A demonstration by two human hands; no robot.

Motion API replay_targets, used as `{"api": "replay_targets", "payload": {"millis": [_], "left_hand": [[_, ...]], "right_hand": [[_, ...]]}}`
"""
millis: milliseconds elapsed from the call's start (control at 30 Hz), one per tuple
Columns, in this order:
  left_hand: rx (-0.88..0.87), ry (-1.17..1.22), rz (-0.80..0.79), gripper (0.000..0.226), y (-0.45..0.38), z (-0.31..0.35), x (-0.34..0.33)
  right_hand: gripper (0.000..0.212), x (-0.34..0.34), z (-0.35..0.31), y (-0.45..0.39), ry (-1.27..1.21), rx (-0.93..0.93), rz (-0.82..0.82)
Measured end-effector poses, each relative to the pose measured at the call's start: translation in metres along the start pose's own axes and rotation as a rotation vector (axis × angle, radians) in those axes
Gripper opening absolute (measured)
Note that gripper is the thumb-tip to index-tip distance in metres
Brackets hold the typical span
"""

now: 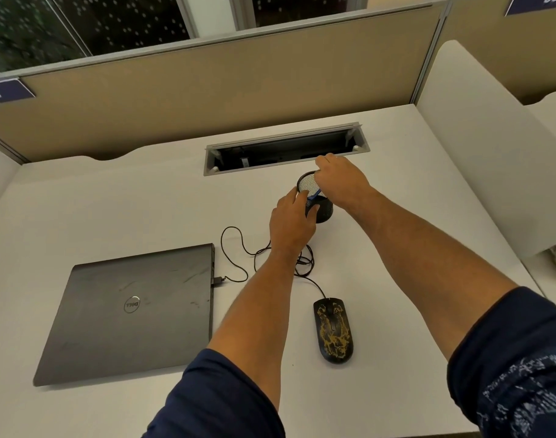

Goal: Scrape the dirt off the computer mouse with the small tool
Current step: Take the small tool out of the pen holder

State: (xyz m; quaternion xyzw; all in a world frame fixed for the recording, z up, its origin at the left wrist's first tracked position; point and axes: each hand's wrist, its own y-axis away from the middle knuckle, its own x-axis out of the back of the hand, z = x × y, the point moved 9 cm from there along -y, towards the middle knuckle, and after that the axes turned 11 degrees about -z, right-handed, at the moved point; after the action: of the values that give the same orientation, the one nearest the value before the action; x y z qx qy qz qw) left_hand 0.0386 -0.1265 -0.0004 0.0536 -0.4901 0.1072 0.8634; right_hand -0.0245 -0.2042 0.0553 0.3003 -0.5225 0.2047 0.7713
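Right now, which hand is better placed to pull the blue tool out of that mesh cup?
The right hand: its fingers are already over the mesh cup at the blue tool, while the left hand steadies the cup's side.

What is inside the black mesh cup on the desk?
Inside the mesh cup a thin blue item shows at the rim, under the right hand. The left hand grips the cup's side. The right hand covers part of the opening, so other contents cannot be seen.

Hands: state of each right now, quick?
Left hand: wrapped around the mesh pen cup.
Right hand: at the cup's mouth by a blue tool; grip unclear.
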Motion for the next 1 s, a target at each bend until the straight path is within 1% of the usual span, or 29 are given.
{"api": "replay_targets", "payload": {"millis": [167,500,633,733,867,1000], "left_hand": [[0.003,0.006,-0.005,0.049,0.002,0.000,0.000],[0.012,-0.005,0.007,0.050,0.003,0.002,0.004],[0.056,-0.038,-0.019,0.055,0.005,-0.001,0.004],[0.089,-0.051,-0.009,0.056,0.007,-0.001,0.007],[0.065,-0.028,0.022,0.056,0.012,0.007,0.017],[0.022,0.001,0.076,0.056,0.020,0.022,0.031]], "right_hand": [[0.049,0.005,-0.005,0.001,0.065,0.025,0.021],[0.055,0.006,-0.009,0.004,0.037,0.032,0.051],[0.055,0.010,-0.008,0.019,0.050,0.098,0.138],[0.053,0.013,-0.004,0.033,0.070,0.123,0.198],[0.047,0.021,0.007,0.057,0.012,0.106,0.286],[0.036,0.034,0.016,0.086,-0.059,0.094,0.428]]}}
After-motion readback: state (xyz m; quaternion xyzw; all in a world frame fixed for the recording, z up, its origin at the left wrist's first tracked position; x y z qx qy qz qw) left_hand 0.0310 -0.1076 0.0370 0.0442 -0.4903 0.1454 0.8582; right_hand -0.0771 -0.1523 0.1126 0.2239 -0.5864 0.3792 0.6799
